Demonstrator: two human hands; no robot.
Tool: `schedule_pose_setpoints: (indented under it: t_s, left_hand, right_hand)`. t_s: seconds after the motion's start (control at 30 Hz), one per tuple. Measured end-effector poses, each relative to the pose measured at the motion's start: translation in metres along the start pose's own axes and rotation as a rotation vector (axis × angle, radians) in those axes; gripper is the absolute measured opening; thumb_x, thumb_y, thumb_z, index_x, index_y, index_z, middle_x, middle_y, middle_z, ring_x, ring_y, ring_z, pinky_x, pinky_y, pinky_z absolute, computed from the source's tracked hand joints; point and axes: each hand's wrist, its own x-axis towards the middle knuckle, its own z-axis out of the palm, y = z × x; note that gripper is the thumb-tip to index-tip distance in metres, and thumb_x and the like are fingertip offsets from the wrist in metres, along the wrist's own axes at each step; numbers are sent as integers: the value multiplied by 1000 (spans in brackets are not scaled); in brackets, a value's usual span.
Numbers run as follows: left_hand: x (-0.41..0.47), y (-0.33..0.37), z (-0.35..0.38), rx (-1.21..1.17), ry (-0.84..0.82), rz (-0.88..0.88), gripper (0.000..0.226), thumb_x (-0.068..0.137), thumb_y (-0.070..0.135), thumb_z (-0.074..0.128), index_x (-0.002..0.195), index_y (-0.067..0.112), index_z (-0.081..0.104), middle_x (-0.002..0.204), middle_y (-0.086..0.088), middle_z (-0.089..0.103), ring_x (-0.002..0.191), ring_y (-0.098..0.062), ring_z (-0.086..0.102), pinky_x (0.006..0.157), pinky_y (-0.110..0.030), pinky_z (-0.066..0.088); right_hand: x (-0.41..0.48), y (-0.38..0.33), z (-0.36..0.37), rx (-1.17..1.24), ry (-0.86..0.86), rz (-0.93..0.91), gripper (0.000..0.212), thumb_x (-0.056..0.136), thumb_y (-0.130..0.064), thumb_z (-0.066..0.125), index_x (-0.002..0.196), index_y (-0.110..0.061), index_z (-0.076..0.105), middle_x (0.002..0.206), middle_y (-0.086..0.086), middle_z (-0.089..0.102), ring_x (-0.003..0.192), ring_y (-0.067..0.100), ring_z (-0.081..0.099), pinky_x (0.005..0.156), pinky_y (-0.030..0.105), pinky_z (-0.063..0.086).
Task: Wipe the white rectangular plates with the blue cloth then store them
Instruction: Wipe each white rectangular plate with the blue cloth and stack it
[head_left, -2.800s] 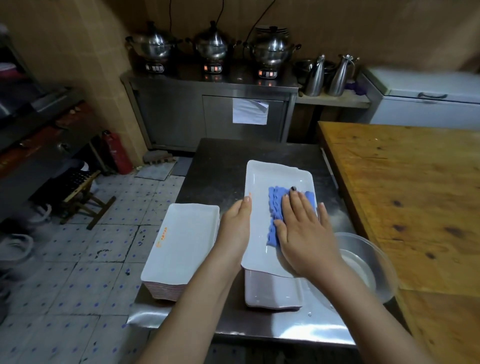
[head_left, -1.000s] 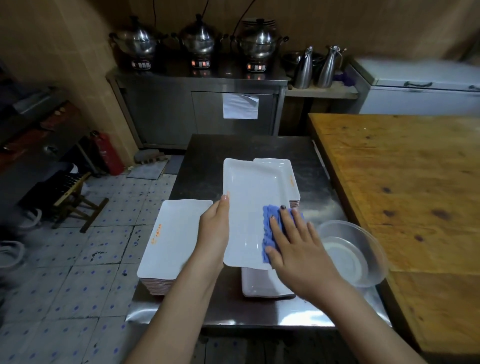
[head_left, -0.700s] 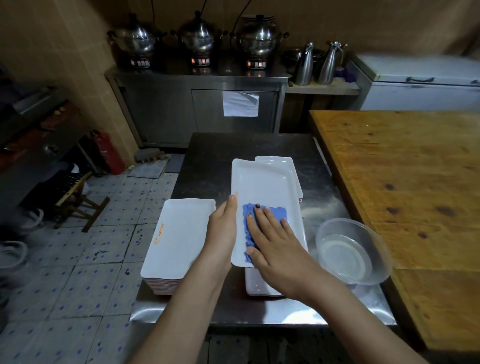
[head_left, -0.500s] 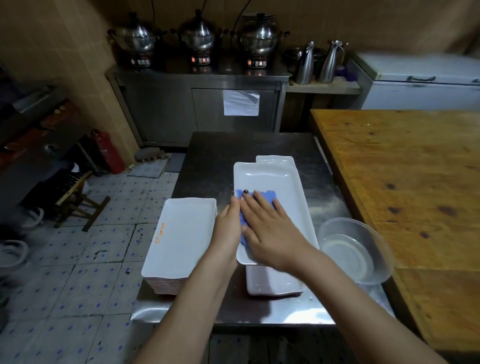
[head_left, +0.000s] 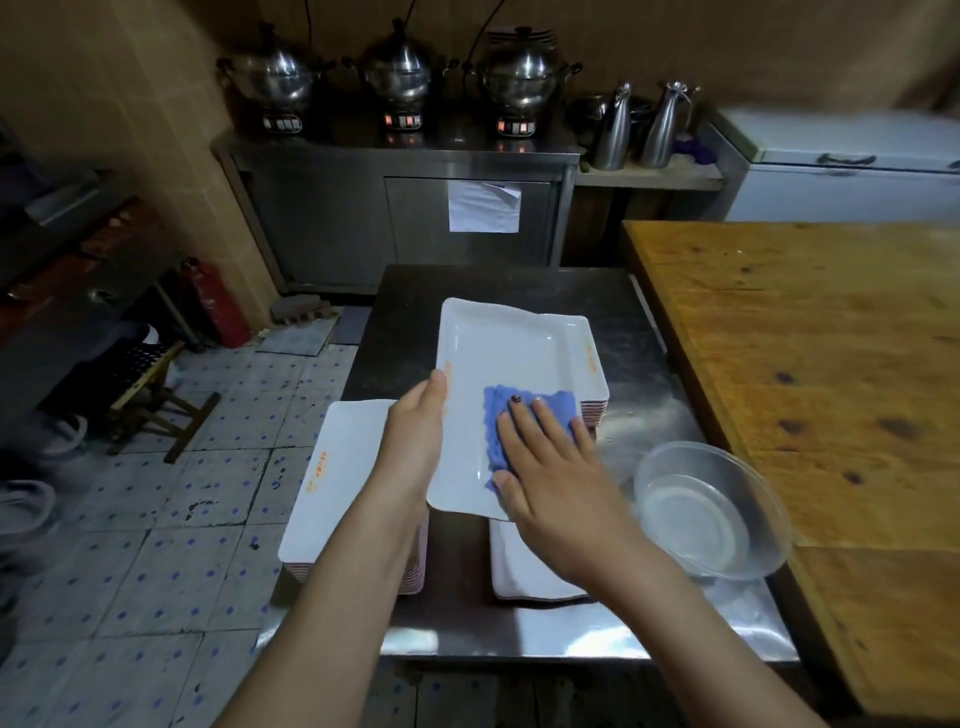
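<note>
**Cloth pressed flat on a held plate**

The left hand (head_left: 415, 436) grips the left rim of a white rectangular plate (head_left: 509, 348), holding it raised over the steel bench (head_left: 493, 283). The right hand (head_left: 556, 483) lies flat with straight fingers, pressing the blue cloth (head_left: 558, 402) onto the plate's near half. A stack of plates (head_left: 332, 478) sits left of the held one, a second stack (head_left: 596, 397) shows behind its right edge, and a clear bowl (head_left: 711, 514) stands to the right.
</note>
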Motion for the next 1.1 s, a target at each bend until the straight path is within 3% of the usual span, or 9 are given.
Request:
schedule_pose_setpoints:
  t_s: [0.07, 0.17, 0.27, 0.37, 0.47, 0.7, 0.9, 1.0, 1.1]
  left_hand:
    - [-5, -5, 9, 10, -37, -37, 30, 100, 36, 35, 92, 24, 62, 89, -2, 67, 75, -16, 64, 61, -25, 51]
    - [-13, -9, 22, -1, -88, -48, 31, 101, 31, 37, 106, 16, 63, 98, -7, 67, 79, -17, 63, 66, -24, 50]
    - [-12, -6, 23, 8, -78, -47, 30, 100, 35, 36, 95, 21, 62, 93, -4, 67, 73, -14, 64, 57, -22, 48]
    - [-6, -3, 15, -9, -24, -61, 29, 99, 39, 36, 85, 27, 58, 90, -3, 67, 75, -18, 65, 61, -24, 51]
    - [-1, -5, 12, 8, 1, -68, 29, 100, 40, 34, 99, 24, 58, 90, -3, 65, 74, -18, 63, 58, -24, 50]
    - [-6, -7, 25, -5, -52, -84, 32, 100, 37, 36, 104, 18, 62, 92, -4, 67, 75, -17, 64, 59, -24, 50]
    - [4, -3, 16, -8, 9, -64, 29, 99, 42, 35, 93, 24, 58, 90, -4, 65, 79, -20, 64, 64, -27, 50]
    - [0, -5, 26, 5, -33, -65, 30, 100, 38, 34, 103, 20, 58, 89, -4, 64, 75, -18, 63, 58, -24, 49]
    - [-5, -7, 32, -5, -86, -57, 30, 100, 36, 35, 94, 20, 60, 86, -3, 65, 72, -15, 63, 58, -23, 47]
  right_hand:
    - [7, 2, -4, 20, -40, -17, 86, 72, -49, -19, 151, -20, -5, 159, -5, -12, 143, 11, -19, 112, 32, -15]
    - [34, 22, -12, -33, 64, 79, 74, 84, -46, -13, 152, -21, 4, 160, -3, -3, 146, 15, -8, 116, 36, -9]
    - [48, 40, -19, -116, 20, 216, 53, 101, -37, 8, 152, -21, 3, 160, -2, -3, 147, 17, -9, 116, 38, -10]
    - [31, 34, -14, -113, 33, 169, 62, 96, -42, -2, 152, -17, 5, 160, 1, 1, 147, 20, -6, 117, 40, -7]
    - [8, 11, -3, -17, -51, 31, 85, 73, -47, -19, 152, -20, -2, 159, 0, -10, 146, 17, -13, 115, 37, -10]
    - [34, 35, -13, -82, -18, 151, 53, 101, -36, 6, 151, -25, -3, 159, -5, -9, 146, 17, -14, 115, 42, -11]
    - [12, 23, -2, -70, 26, 17, 64, 90, -37, 10, 147, -17, 31, 154, 9, 28, 143, 28, 22, 111, 52, 23]
    - [16, 21, 1, 42, -51, 65, 57, 97, -37, 8, 151, -23, -1, 160, -5, -3, 147, 16, -7, 116, 46, -2]
    - [33, 40, -11, 31, 38, 205, 54, 101, -30, 18, 151, -21, -1, 159, -8, 1, 146, 14, -7, 115, 48, -8]
